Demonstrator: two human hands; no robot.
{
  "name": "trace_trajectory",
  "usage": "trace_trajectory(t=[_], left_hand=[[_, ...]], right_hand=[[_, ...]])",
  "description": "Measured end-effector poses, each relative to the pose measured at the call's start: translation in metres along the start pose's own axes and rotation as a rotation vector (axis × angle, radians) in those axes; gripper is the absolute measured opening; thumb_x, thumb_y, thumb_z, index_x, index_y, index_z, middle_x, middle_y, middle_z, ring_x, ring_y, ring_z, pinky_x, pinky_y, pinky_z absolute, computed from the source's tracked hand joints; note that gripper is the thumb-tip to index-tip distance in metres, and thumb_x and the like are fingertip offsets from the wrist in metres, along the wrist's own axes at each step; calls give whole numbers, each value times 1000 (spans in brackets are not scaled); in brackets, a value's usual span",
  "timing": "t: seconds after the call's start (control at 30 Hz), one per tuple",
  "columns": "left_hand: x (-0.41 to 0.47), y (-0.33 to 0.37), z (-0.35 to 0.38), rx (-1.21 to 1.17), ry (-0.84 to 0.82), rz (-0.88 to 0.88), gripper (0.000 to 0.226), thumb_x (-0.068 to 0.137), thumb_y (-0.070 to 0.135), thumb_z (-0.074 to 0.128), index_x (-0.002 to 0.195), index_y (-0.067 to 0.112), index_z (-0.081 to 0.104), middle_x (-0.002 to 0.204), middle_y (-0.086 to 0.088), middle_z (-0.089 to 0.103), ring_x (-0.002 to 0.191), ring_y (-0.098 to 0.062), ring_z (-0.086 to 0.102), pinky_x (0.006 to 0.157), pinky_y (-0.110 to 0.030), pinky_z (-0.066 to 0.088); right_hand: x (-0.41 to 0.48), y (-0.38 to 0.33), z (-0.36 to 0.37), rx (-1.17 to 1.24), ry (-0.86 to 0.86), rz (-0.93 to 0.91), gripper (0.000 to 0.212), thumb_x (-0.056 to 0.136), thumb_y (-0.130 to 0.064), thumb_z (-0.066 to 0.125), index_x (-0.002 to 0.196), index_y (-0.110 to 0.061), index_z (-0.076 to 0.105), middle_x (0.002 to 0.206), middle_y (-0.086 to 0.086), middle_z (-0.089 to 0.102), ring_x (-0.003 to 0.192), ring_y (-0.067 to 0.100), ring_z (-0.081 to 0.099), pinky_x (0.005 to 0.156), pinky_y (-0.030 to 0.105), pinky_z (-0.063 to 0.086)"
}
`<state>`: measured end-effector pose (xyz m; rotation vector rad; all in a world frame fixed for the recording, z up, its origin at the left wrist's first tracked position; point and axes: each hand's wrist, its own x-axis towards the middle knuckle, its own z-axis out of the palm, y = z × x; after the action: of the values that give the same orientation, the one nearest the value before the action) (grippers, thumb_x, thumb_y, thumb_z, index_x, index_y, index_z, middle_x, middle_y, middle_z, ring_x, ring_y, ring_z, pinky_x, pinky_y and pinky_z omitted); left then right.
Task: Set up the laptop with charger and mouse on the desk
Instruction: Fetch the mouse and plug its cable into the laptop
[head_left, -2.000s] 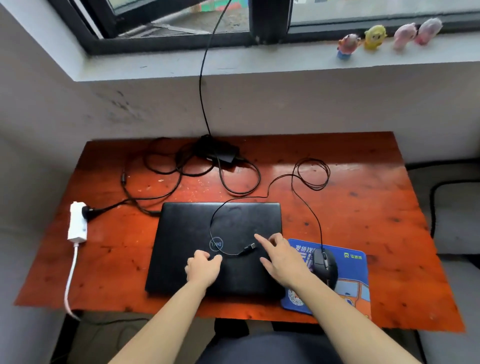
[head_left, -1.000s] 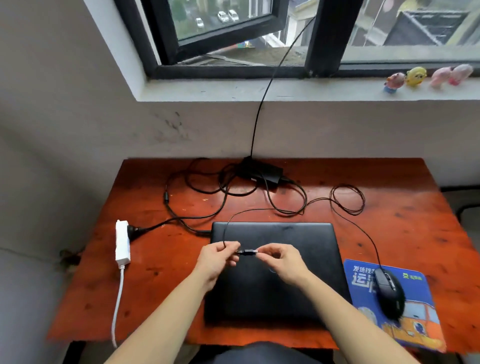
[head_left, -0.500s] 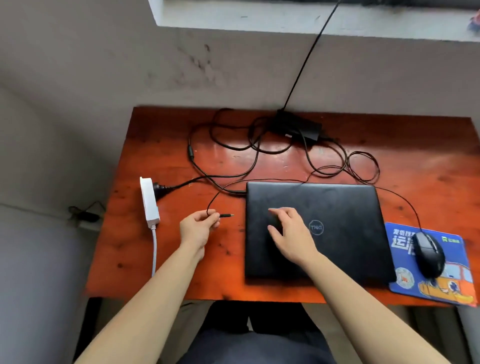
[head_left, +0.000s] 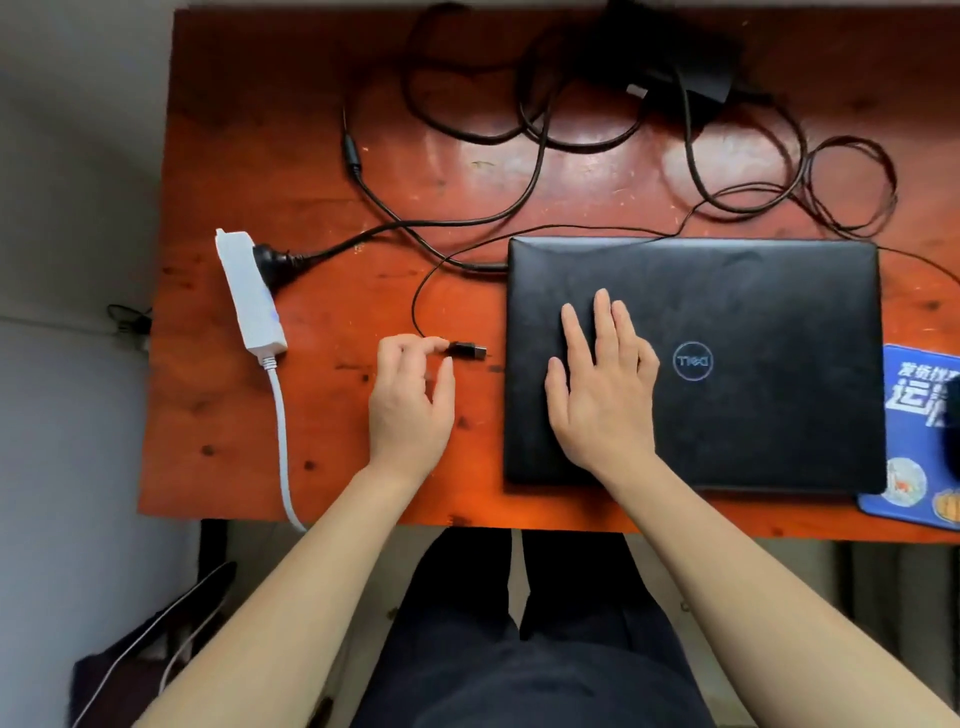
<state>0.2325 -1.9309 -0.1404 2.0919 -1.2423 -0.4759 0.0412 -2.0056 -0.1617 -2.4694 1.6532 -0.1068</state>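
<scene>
A closed black laptop (head_left: 753, 322) lies on the red-brown wooden desk (head_left: 322, 447). My right hand (head_left: 602, 384) rests flat on its lid with the fingers spread. My left hand (head_left: 410, 395) is left of the laptop and pinches the mouse cable's black USB plug (head_left: 467, 349), which points at the laptop's left edge, a short gap away. The thin mouse cable (head_left: 571, 228) loops back behind the laptop. The black mouse (head_left: 953, 415) is cut off at the right edge on a blue mouse pad (head_left: 914, 441). The charger brick (head_left: 691, 67) lies at the back.
A white power strip (head_left: 249, 291) lies at the desk's left with a black plug (head_left: 283, 260) in it and a white cord hanging off the front edge. Tangled black charger cables (head_left: 535, 135) cover the back of the desk. A wall runs along the left.
My left hand has brought the USB plug from over the lid down to the laptop's left side and closer to its edge. My right hand has let go and flattened on the lid.
</scene>
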Motion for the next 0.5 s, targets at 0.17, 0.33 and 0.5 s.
trace_trajectory(t=[0.17,0.33,0.5], left_hand=[[10,-17,9,308,-201,432,30,96,8,63,126,3,67,124,-17,63,108,-35,55,90,-48,51],[16,-22,14,290,-168,445,30,97,9,62,127,6,67,115,-14,65,100,-33,55,80,-47,51],[21,-22,18,175,-87,370,22,96,4,63,113,9,75,105,-9,71,96,-29,59,81,-38,52]], right_hand=[[-2,0,0,-3,17,6,57,102,-37,42,155,-15,38,165,18,25,153,33,22,114,47,24],[-2,0,2,10,51,12,57,102,-37,42,154,-15,39,165,18,25,153,33,21,115,47,24],[-3,1,4,18,93,8,56,101,-37,43,153,-15,42,164,18,28,152,33,24,114,47,24]])
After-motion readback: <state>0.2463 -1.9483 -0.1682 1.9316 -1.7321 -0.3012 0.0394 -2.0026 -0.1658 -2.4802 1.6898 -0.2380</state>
